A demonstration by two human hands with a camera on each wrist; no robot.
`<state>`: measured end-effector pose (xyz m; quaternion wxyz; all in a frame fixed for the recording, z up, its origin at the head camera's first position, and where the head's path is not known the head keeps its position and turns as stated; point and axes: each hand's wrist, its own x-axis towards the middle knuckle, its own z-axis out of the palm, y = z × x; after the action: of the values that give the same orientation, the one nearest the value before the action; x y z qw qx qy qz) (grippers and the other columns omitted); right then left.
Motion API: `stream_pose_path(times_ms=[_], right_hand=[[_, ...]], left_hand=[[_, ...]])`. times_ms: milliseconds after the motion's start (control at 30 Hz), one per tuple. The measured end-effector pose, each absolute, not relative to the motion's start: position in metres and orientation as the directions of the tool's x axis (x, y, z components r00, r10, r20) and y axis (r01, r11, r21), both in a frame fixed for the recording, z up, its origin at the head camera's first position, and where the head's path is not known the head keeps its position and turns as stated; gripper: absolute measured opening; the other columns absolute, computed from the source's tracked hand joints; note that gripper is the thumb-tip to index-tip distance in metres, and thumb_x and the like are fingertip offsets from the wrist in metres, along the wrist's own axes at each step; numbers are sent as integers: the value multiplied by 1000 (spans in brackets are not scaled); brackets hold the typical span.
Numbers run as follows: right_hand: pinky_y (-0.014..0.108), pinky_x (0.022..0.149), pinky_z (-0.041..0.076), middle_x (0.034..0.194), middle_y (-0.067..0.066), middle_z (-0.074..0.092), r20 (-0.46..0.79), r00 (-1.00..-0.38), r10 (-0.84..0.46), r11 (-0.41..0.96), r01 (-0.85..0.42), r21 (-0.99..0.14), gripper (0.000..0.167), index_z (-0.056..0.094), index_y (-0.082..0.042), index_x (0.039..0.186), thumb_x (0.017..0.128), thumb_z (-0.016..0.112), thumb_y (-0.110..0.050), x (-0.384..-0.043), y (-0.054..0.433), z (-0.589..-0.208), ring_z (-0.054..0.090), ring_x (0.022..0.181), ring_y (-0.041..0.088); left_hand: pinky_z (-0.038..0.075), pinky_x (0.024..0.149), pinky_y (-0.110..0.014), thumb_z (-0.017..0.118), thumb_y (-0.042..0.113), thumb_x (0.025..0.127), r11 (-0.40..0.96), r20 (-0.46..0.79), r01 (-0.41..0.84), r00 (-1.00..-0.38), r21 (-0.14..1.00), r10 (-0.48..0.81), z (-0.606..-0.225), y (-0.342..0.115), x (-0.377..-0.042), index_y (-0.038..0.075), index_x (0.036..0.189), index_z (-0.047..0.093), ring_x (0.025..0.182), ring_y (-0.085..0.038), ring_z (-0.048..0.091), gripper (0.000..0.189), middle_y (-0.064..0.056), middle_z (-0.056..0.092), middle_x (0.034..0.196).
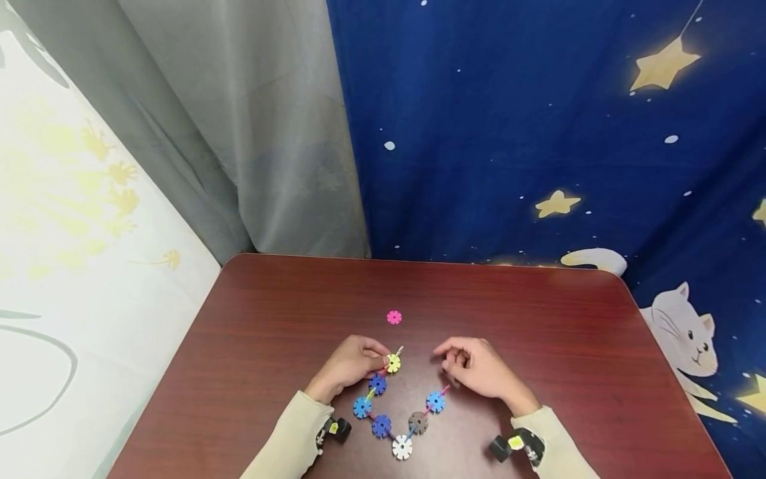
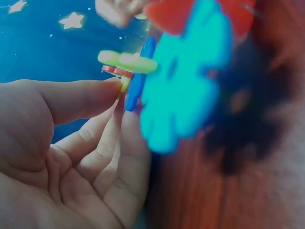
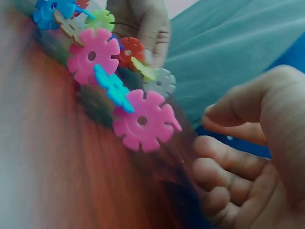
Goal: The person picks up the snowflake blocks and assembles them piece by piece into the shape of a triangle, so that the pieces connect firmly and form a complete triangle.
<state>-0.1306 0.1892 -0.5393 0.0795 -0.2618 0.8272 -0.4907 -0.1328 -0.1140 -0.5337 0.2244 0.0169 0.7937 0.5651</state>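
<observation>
A chain of slotted plastic discs curves across the table in a U, with blue, grey and white discs (image 1: 402, 448) along it. My left hand (image 1: 350, 364) pinches the chain near its far left end, beside a yellow disc (image 1: 392, 363). In the left wrist view the thumb meets a red disc (image 2: 116, 71) seen edge-on, and a large cyan disc (image 2: 186, 86) blocks part of the view. My right hand (image 1: 479, 366) hovers past the chain's other end, fingers loosely bent around nothing. A pink disc (image 3: 143, 120) at that end is apart from its fingertips.
One loose pink disc (image 1: 393, 317) lies on the table (image 1: 287, 293) beyond both hands. A grey curtain (image 1: 287, 133) and a blue star-patterned curtain (image 1: 479, 133) hang behind the table's far edge.
</observation>
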Motion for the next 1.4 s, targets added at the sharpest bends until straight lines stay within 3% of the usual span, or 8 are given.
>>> stream_pose_path(times_ms=[167,267,400,600,833,1067,1267,1400], right_hand=[[16,49,47,72,-7,64,146,-803,-578,364,-414,-834,35,78,-12,105,81,67,11,-120,198,-546,53,58,-3],[16,52,48,73,-12,67,153,-792,-590,389,-446,-806,22,80,-17,97,87,77,1,-121,198,-549,53,60,-6],[17,52,48,73,-10,72,135,-767,-627,405,-468,-785,11,80,-22,94,95,79,-11,-126,196,-547,54,59,-6],[19,52,50,72,-4,70,69,-752,-655,431,-447,-784,11,75,-25,97,103,71,-17,-138,185,-543,56,55,-4],[22,54,54,79,-5,74,69,-740,-670,414,-448,-792,10,76,-20,98,103,69,-14,-164,164,-542,59,53,2],[24,57,57,79,-3,72,-8,-702,-712,434,-430,-792,11,77,-18,103,105,67,-14,-181,151,-540,61,55,5],[27,53,57,82,-2,72,-7,-772,-636,477,-386,-790,14,76,-16,114,105,66,-12,-199,141,-540,64,56,11],[25,60,55,88,-5,68,55,-816,-575,563,-444,-697,31,71,-15,133,102,72,-21,-218,123,-543,61,64,7]], left_hand=[[61,63,-21,75,10,97,303,-346,-261,-898,917,274,-534,-121,-131,-1,109,76,71,-8,71,16,-6,79,87],[61,63,-21,74,8,97,297,-350,-269,-898,916,266,-534,-121,-130,-1,111,75,71,-9,71,16,-7,80,88],[62,63,-21,73,5,97,294,-358,-278,-895,915,267,-534,-121,-128,-2,113,75,72,-9,72,18,-7,80,90],[62,63,-20,73,4,97,285,-359,-283,-896,916,262,-531,-123,-124,-3,112,75,71,-9,71,17,-7,79,87],[62,63,-19,73,4,97,234,-376,-319,-889,918,262,-530,-130,-118,-6,113,73,71,-11,74,19,-9,79,87],[65,65,-24,70,-3,94,199,-395,-349,-870,916,294,-534,-132,-113,-8,118,70,75,-13,76,24,-10,78,92],[64,63,-23,71,1,94,211,-397,-346,-871,914,291,-533,-133,-114,-6,118,71,73,-12,75,25,-10,79,92],[64,62,-23,73,6,96,222,-409,-357,-870,907,275,-536,-134,-112,-5,117,72,72,-11,75,24,-9,79,89]])
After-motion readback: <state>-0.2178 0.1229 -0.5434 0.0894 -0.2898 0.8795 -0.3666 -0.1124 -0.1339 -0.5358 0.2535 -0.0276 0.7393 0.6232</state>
